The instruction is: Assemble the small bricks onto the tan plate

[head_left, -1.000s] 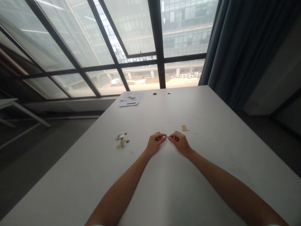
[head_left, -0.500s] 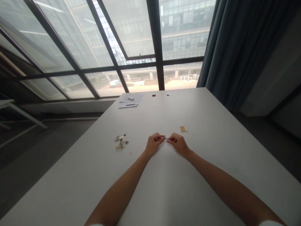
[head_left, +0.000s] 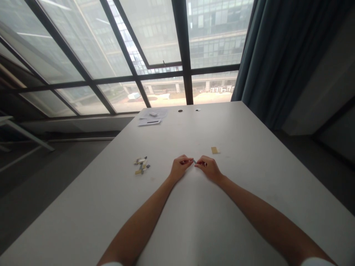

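Note:
Between my fingertips is a small grey-blue piece (head_left: 194, 162), too small to make out its exact kind. My left hand (head_left: 181, 165) pinches its left end, with fingers closed. From the other side, my right hand (head_left: 208, 167) is closed on its right end. Just beyond my right hand lies a flat tan studded plate (head_left: 214, 150) with a paler strip along its right edge. A loose cluster of small tan, white, grey and dark building pieces (head_left: 141, 166) lies to the left of my left hand.
The white table (head_left: 194, 229) stretches away to a large window. Papers (head_left: 151, 117) with a small pale object on them are at its far left. Two round cable holes (head_left: 180, 111) sit near the far edge. A dark blue curtain (head_left: 266, 66) hangs on the right.
My view has shifted slightly, so everything sits a little further left and up. Both hands still pinch the small piece, which seems turned a little between the fingers.

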`<action>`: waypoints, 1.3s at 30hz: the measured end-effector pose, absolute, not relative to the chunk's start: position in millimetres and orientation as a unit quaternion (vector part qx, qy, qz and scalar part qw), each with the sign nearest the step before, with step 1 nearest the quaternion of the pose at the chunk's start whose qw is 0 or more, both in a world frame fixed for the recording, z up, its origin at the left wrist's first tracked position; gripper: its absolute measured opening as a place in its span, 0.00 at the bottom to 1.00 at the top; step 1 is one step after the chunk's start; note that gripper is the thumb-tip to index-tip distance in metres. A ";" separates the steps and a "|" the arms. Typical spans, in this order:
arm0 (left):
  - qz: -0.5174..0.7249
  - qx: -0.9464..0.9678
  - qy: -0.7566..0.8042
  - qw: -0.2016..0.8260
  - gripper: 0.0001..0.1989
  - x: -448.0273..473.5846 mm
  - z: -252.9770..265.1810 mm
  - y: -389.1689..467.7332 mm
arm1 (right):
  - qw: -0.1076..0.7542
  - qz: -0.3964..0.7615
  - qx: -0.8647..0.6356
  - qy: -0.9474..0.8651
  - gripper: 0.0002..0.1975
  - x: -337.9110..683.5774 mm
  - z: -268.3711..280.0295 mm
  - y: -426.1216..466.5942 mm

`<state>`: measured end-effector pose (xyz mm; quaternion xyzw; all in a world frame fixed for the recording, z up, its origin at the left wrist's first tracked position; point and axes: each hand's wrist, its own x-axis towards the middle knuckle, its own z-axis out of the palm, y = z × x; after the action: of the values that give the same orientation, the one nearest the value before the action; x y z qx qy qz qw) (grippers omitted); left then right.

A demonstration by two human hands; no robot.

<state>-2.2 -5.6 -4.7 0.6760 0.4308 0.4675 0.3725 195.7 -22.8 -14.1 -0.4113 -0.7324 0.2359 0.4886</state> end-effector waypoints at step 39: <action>0.460 0.689 0.396 0.396 0.11 -12.9 0.2 -8.0 | 0.497 0.351 -0.337 -0.718 0.16 189.7 -14.3 -25.6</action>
<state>-12.9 -8.0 0.2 0.6894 0.3957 0.4601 0.3956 189.7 -25.6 -14.3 -0.3370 -0.7183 0.3509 0.4973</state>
